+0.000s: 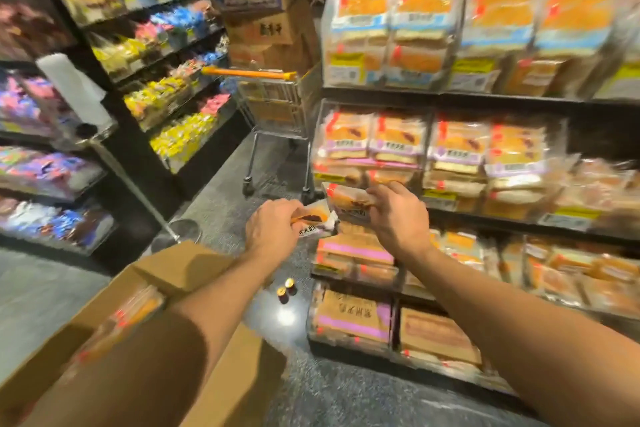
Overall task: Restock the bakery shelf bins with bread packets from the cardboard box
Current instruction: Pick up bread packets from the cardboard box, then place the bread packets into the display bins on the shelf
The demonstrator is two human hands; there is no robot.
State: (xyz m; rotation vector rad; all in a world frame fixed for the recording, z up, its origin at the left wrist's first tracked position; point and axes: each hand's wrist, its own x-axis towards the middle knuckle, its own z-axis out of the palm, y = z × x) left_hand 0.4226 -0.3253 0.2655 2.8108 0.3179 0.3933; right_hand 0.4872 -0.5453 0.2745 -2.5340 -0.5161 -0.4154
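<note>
Both arms reach out toward the bakery shelf point(450, 97), which fills the scene from twelve round to four o'clock. The left hand point(273, 224) is curled around a bread packet point(317, 218), gripping it by its near end. Just beside it, at about one o'clock from it, the right hand point(398, 211) pinches a second bread packet point(348, 199) from above, fingers bent over its top edge. The two packets nearly touch; blur hides whether they actually do. Both are held in front of the clear bin point(370, 149) on the second shelf level, which is already stacked with similar orange-labelled packets.

The cardboard box point(114, 305) sits at seven o'clock under the left forearm, flaps open, with more packets showing inside. On the floor point(225, 204) between the box and the lowest bins lie two small dark round things point(286, 289); what they are I cannot tell.

At twelve o'clock stands a shopping cart point(273, 104) with an orange handle, and more cartons point(263, 3) are piled up behind it. At ten o'clock a rack of sweets point(156, 55) in bright wrappers runs away down the aisle.
</note>
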